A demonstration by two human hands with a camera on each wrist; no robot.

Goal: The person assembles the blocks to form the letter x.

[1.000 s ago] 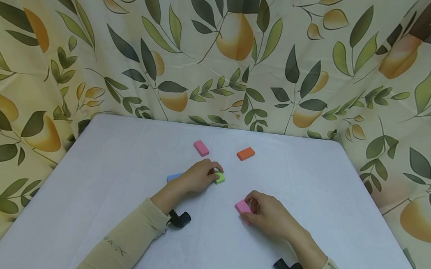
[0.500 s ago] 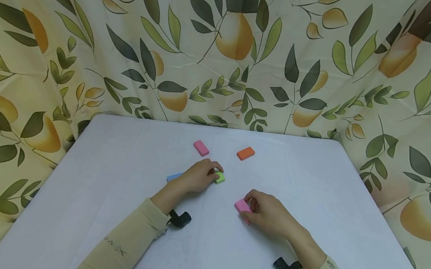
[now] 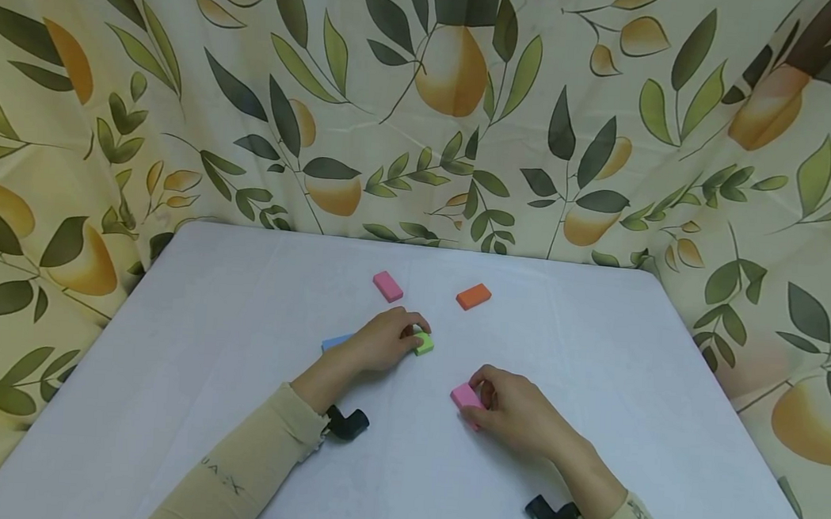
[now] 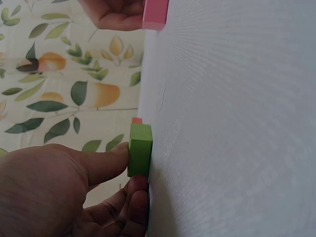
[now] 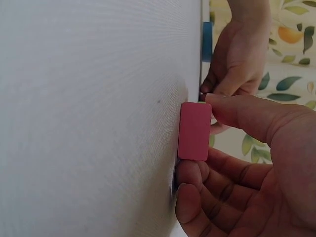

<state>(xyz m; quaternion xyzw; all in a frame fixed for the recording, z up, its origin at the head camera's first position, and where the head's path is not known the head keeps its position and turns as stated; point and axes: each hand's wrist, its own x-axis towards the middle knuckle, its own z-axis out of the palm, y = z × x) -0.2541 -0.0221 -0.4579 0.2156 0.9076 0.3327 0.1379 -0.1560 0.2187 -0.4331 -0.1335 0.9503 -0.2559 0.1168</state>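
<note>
My left hand [image 3: 384, 338] pinches a green block [image 4: 140, 150] between thumb and fingers, low at the white tabletop. To its right and nearer the front, my right hand [image 3: 517, 409] holds a pink block [image 5: 194, 131], thumb on one side and fingertips on the other. Both blocks are small and rectangular; in the head view the fingers cover part of each. A blue block [image 3: 335, 341] shows just behind the left wrist, partly hidden by it.
Toward the back of the table [image 3: 257, 281] lie a darker pink block [image 3: 388, 286] and an orange block [image 3: 473, 296]. Black wrist cameras hang under both sleeves, near the tabletop. A leaf-and-fruit patterned cloth [image 3: 423, 133] stands behind the table.
The right hand has shifted very slightly to the left and away from me with the pink block. The left hand and the other blocks stay where they were.
</note>
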